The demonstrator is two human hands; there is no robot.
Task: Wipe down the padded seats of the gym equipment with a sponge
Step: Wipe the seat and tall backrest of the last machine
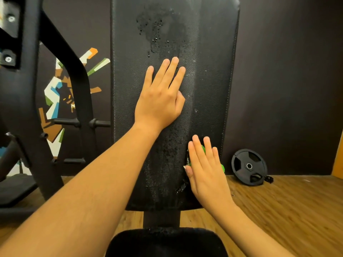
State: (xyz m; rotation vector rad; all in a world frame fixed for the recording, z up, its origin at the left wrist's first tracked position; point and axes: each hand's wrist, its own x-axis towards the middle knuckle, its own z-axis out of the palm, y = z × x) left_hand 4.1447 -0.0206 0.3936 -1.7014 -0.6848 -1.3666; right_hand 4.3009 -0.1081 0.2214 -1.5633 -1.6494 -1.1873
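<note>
A black padded backrest (207, 52) stands upright in the middle of the view, its face wet with droplets (154, 30) toward 12 o'clock and a streaky wet band running down its centre. The left hand (159, 97) lies flat on the pad's middle, its grip wide, fingers straight and pointing to 12 o'clock, holding nothing. The right hand (206, 171) is at 5 o'clock from it, near the pad's lower right edge, pressing a green sponge (203, 148) against the pad with straight fingers; its grip is wide too, not curled round the sponge, which shows only between and beside the fingers. A black seat pad (167, 243) sits at 6 o'clock. At 3 o'clock of the right hand, 1 weight plate (248, 166) leans on the wall above the wooden floor (287, 210). A black machine frame (27, 108) fills the 9 o'clock side.
</note>
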